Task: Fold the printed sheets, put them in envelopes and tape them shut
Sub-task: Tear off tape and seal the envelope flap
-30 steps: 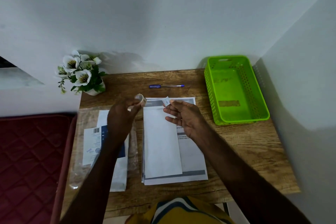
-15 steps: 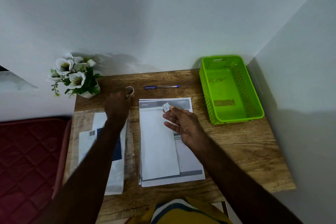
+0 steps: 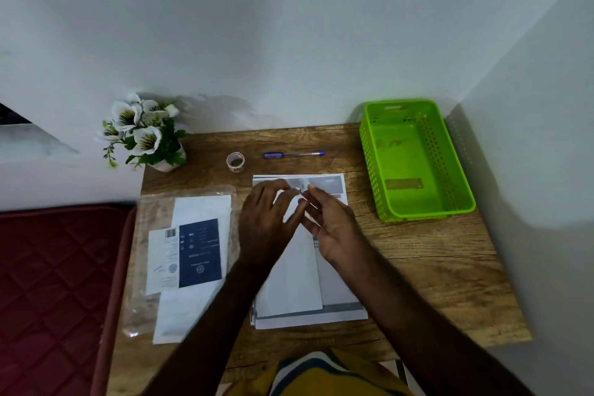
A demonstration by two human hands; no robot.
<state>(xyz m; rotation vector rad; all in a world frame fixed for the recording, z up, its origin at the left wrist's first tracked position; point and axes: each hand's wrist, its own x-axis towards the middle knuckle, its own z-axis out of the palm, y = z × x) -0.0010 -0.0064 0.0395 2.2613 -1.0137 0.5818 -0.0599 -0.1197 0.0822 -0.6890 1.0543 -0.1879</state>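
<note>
Right hand (image 3: pixel 334 228) pinches one tape piece (image 3: pixel 303 185) above one envelope (image 3: pixel 291 280) on the sheet stack (image 3: pixel 340 291); left hand (image 3: pixel 265 222), fingers extended, touches it; one tape roll (image 3: pixel 235 161), one pen (image 3: pixel 294 154), one basket (image 3: pixel 418 212).

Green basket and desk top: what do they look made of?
Green basket: likely moulded plastic, with a glossy uniform colour and perforated walls. Desk top: wood or a wood-look laminate, matt, with visible grain and knots; the picture cannot settle which.
</note>
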